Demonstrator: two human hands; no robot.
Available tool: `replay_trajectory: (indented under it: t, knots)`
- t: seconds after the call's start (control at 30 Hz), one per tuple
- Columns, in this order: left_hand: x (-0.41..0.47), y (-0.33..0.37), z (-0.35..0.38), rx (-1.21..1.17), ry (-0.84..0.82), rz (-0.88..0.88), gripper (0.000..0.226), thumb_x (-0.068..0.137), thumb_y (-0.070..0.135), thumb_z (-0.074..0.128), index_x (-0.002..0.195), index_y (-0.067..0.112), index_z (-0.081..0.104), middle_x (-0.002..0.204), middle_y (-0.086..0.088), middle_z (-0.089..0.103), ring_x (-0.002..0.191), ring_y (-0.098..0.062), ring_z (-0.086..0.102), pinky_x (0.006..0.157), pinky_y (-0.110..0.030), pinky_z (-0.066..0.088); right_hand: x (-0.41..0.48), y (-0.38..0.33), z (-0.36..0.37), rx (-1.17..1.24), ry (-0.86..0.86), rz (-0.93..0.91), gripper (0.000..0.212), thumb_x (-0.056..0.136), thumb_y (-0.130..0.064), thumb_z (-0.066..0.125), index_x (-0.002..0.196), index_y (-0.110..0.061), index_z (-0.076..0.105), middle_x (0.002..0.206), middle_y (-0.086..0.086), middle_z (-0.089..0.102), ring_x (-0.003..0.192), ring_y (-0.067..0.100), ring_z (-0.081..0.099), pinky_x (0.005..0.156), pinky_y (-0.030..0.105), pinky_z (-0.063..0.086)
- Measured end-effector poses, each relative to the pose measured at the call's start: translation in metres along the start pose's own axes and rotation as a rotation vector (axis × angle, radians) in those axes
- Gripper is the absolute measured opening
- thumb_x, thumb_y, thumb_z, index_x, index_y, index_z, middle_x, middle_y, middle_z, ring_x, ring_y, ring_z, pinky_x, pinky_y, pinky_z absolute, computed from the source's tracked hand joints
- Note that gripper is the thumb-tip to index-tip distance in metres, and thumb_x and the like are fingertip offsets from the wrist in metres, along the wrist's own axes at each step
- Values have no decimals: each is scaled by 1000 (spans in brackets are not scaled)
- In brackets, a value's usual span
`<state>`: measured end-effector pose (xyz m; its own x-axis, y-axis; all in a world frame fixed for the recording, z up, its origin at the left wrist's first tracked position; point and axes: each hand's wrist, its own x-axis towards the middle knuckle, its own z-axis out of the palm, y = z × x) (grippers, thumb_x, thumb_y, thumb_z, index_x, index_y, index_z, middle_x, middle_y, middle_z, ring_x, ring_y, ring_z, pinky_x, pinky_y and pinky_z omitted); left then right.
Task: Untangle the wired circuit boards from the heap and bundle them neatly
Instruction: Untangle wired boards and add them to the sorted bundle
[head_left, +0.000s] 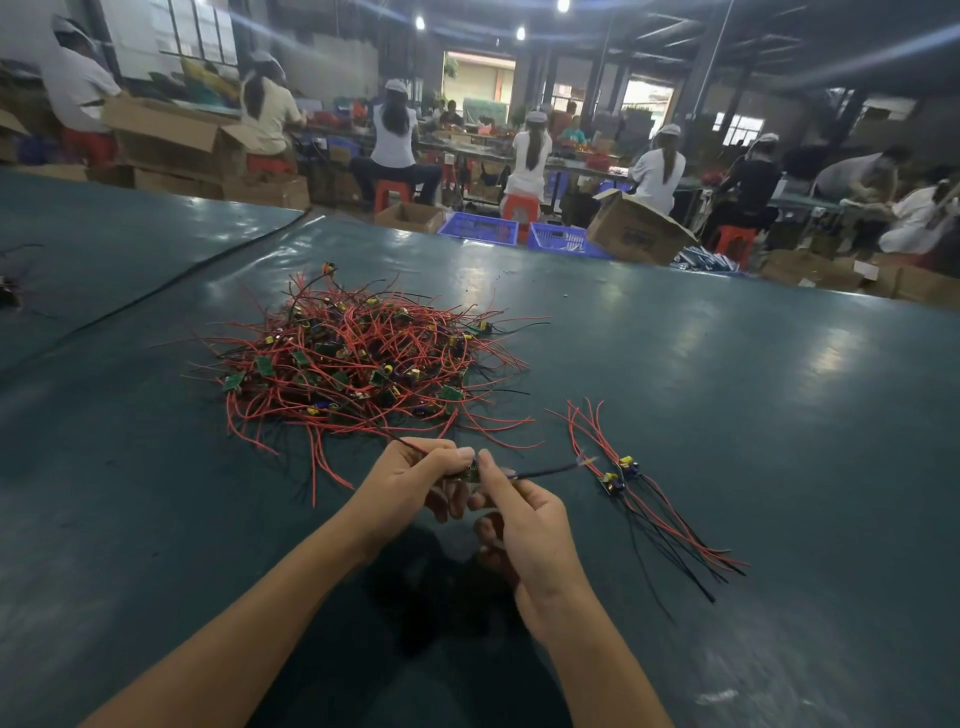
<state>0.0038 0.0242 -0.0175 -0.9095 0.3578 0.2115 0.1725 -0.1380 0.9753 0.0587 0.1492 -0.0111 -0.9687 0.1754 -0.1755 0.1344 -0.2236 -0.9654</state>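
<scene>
Wired circuit board (471, 472) pinched between left hand (410, 486) and right hand (530, 525), just above the table (779, 415). Long axis left to right: red lead (410, 448) running to the heap (353, 358), black lead (545, 472) toward the sorted pair (618, 474). Right hand nearer that pair; forearms converging, fingers curled.

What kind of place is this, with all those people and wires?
Most likely a factory assembly workshop. A heap of wired circuit boards lies on a long green table, workers in white caps sit in rows behind, and cardboard boxes and blue crates stand beyond it.
</scene>
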Motion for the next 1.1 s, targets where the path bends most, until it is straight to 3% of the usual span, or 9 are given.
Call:
replay_trajectory:
  t: [0.13,0.23,0.3,0.5,0.63,0.73,0.83,0.97,1.1]
  knots:
    - [-2,1,4,33,-17,-4,40,89,36,63,59,11,60,58,-9,56,54,-15,54,56,-20,45,5,1,-3,42,39,-90,21,78,-44,71,81,-25,79,88,10,77,90,32,72,84,51,56]
    - [-3,5,5,19,2,-71,45,85,48,54,69,9,67,61,-11,62,54,-17,57,56,-25,46,6,-1,-7,65,128,-152,18,87,-37,67,78,-29,79,75,2,75,63,16,69,58,35,59]
    - [-2,7,5,19,41,-100,49,84,50,50,81,7,71,62,-10,63,52,-16,56,51,-23,44,8,-5,-11,155,228,-188,21,91,-33,65,77,-28,80,66,-4,69,48,5,56,39,22,44]
    - [3,3,-3,221,266,-19,33,94,35,56,77,11,71,65,-8,67,59,-16,57,58,-28,44,15,-21,-38,446,442,-125,12,96,-26,61,91,-20,70,78,-8,68,44,3,45,37,16,34]
    - [6,-7,-22,798,438,118,5,89,29,66,91,26,68,102,9,64,101,-12,55,90,-31,44,16,-23,-52,525,425,-4,5,92,-20,65,91,-15,63,97,-4,66,57,7,51,41,17,39]
    - [7,-16,-36,1062,369,38,35,89,36,63,121,23,63,143,1,45,134,-22,35,109,-40,30,17,-22,-52,532,430,5,9,90,-15,67,92,-13,59,98,0,63,54,6,57,41,17,42]
    - [8,-25,-43,1242,215,-137,55,92,50,51,143,29,43,159,3,24,144,-20,19,115,-46,19,17,-20,-49,500,402,-2,14,91,-17,66,103,-12,61,112,2,63,55,6,60,42,19,44]
    - [9,-32,-45,1323,214,-120,51,95,52,44,142,31,43,151,7,35,137,-20,29,112,-44,21,16,-16,-44,436,371,-17,45,90,-20,66,133,-14,54,128,5,61,58,8,61,43,20,46]
    - [8,-30,-47,1334,327,-34,28,93,47,52,112,30,64,120,7,52,117,-18,43,103,-39,27,18,-13,-42,410,360,-10,53,90,-21,65,141,-16,48,123,0,64,58,9,61,43,21,47]
